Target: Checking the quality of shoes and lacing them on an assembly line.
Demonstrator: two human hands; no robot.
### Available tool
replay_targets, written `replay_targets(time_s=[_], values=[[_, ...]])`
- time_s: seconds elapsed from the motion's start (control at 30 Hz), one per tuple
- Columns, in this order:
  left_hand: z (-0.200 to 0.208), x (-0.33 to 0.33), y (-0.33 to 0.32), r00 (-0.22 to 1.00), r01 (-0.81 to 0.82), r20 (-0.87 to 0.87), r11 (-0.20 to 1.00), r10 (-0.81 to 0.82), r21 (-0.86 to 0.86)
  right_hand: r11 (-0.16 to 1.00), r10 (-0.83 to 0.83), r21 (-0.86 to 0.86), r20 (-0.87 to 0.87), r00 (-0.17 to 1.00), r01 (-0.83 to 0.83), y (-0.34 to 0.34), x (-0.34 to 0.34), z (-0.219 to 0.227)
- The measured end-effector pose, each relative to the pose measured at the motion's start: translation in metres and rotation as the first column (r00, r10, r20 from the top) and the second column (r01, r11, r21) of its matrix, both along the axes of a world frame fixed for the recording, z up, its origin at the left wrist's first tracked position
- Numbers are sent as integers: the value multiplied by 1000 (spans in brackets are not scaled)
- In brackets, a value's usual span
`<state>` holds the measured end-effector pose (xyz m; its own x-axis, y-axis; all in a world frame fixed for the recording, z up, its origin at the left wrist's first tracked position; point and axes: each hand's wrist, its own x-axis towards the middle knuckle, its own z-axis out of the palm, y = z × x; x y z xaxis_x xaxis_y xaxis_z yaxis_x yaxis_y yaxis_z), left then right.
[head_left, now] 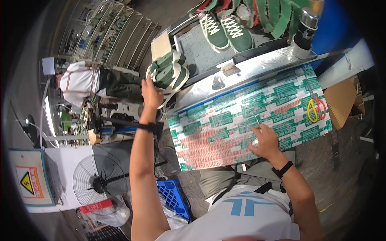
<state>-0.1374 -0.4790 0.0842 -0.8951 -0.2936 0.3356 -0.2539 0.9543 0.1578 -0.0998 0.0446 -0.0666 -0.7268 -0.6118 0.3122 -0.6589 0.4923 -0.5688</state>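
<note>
At the left end of the bench, my left hand (151,93) reaches out with its fingers closed on the edge of a group of green sneakers (165,75) with white soles. Exactly how the fingertips grip is partly hidden. My right hand (266,142) is curled above the taped board near my lap. A small metal tool (257,120) sticks out of that fist with a thin tip; its kind is hard to make out. Farther back, a laced pair of green sneakers (238,35) stands on a grey surface.
Scissors (317,109) with yellow and red handles lie on the right of the tape-covered board (241,116). A dark bottle (306,30) stands at the back right, beside green strips (277,18). A fan (98,184) and blue crate (173,197) are left; another person (82,82) stands beyond.
</note>
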Motion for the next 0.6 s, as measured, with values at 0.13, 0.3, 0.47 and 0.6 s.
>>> replay_targets(time_s=[0.13, 0.3, 0.47, 0.6], values=[[8, -41, 94, 952, 235, -194, 972, -236, -29, 999, 37, -15, 2, 999, -37, -2, -8, -4], [-30, -194, 142, 998, -6, 45, 718, -36, 696, 996, 31, -77, -72, 997, -36, -2, -15, -8], [-68, -331, 119, 975, -214, 157, 493, 155, 843, 999, 24, -43, -9, 1000, -24, 1, -16, -9], [-106, -375, 109, 996, -18, -16, 387, 85, 922, 999, 31, -28, -2, 1000, -31, 2, -21, -8]])
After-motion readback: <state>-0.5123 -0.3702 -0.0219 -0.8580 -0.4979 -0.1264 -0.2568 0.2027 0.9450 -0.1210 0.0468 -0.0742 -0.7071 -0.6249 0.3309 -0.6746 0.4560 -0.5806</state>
